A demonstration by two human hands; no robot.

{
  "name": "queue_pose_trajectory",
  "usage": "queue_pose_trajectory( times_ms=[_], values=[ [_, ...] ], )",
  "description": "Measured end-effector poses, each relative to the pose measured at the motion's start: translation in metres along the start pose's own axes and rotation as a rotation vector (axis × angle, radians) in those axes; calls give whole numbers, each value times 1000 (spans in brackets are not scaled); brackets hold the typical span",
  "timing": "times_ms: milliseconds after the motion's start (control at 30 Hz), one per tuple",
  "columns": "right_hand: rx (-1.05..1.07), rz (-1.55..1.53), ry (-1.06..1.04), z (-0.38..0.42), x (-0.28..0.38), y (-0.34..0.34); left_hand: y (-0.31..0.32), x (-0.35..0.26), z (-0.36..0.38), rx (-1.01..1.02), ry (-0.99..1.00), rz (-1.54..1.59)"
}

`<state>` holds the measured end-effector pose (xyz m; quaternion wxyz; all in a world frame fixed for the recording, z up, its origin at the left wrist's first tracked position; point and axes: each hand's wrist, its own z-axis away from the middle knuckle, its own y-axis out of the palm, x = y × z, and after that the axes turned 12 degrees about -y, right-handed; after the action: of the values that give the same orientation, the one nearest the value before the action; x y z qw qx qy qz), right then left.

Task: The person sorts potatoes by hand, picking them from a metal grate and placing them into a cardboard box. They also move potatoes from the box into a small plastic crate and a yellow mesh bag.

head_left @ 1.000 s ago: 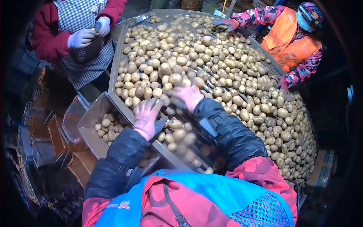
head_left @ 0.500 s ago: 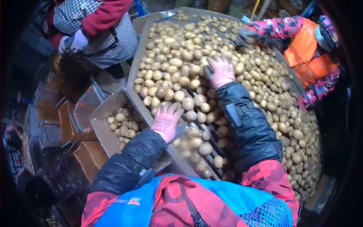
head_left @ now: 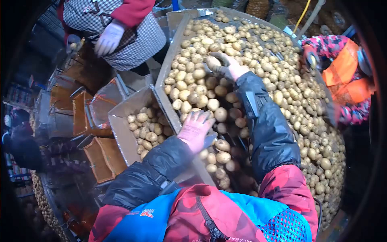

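Many pale potatoes (head_left: pixel 240 39) cover the large sorting table in front of me. My right hand (head_left: pixel 230 67), in a pink and grey glove, is curled round a potato (head_left: pixel 212 62) over the middle of the pile. My left hand (head_left: pixel 196 131), gloved alike, rests with fingers spread on potatoes by the table's near-left rim. Its fingertips touch the pile, and I see nothing gripped in it. Between my forearms, potatoes (head_left: pixel 223 151) lie over dark slats.
A bin (head_left: pixel 115 130) with potatoes adjoins the table's left rim (head_left: pixel 161 86). Further left are brown sacks (head_left: pixel 105 159) in frames. A person in a checked apron (head_left: pixel 138 44) stands at the upper left; another in an orange vest (head_left: pixel 342 70) works at the right, one gloved hand holding a potato.
My right hand has turned and closed round a potato. My left hand stays spread at the rim. The view has shifted, and the orange-vested person's hand has drawn back from the pile.
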<state>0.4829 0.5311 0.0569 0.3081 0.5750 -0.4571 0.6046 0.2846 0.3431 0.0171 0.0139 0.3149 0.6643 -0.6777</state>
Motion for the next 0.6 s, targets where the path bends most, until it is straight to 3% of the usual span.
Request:
queue_pose_trajectory(
  times_ms=[33,167,333,367,400,433,467,500,567,600],
  values=[
    [-29,-138,-110,11,-12,-7,-2,-1,0,14,3,-1],
    [-46,-726,-109,69,22,8,-2,-3,-2,-21,6,9],
    [-95,-900,-32,107,46,69,9,1,-3,-61,0,-57],
    [-71,-450,87,96,36,88,12,3,-5,52,-50,-113],
    [-56,42,22,103,38,103,18,4,-8,25,-65,159],
    [-33,167,-107,117,82,129,21,3,-13,1,-85,430],
    [67,-155,-72,130,101,141,23,3,-13,19,-60,439],
    [69,-29,-91,143,111,143,21,2,-11,16,-49,326],
    [38,-111,58,154,108,124,13,3,-5,-8,-30,97],
    [-163,280,-219,165,84,113,10,3,-2,-23,-22,-16]
  ],
)
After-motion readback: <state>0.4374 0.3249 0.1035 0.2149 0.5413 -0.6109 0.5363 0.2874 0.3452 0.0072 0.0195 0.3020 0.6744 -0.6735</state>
